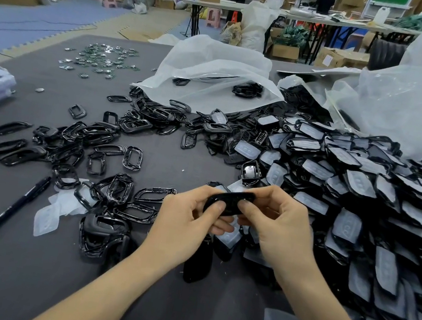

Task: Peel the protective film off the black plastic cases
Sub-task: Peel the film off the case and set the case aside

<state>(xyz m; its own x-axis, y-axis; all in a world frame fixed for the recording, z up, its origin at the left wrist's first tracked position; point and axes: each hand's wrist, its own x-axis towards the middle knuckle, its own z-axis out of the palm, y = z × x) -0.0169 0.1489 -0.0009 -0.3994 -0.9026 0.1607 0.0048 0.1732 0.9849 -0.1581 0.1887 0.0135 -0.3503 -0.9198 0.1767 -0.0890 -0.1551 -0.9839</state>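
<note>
A glossy black plastic case (228, 201) is held above the dark table (16, 281), just in front of me. My left hand (188, 220) grips its left end, thumb on top. My right hand (277, 224) pinches its right end with thumb and fingers. A piece of whitish film (230, 235) hangs below the case, under my left fingers. To the right lies a big heap of black cases with film (366, 191) on them.
Black frame pieces (100, 147) are scattered on the left and centre. Peeled film scraps (47, 219) and a black pen (8, 212) lie at the left front. White plastic bags (210, 73) sit behind, small metal parts (101, 57) far left. Another person sits at the far right.
</note>
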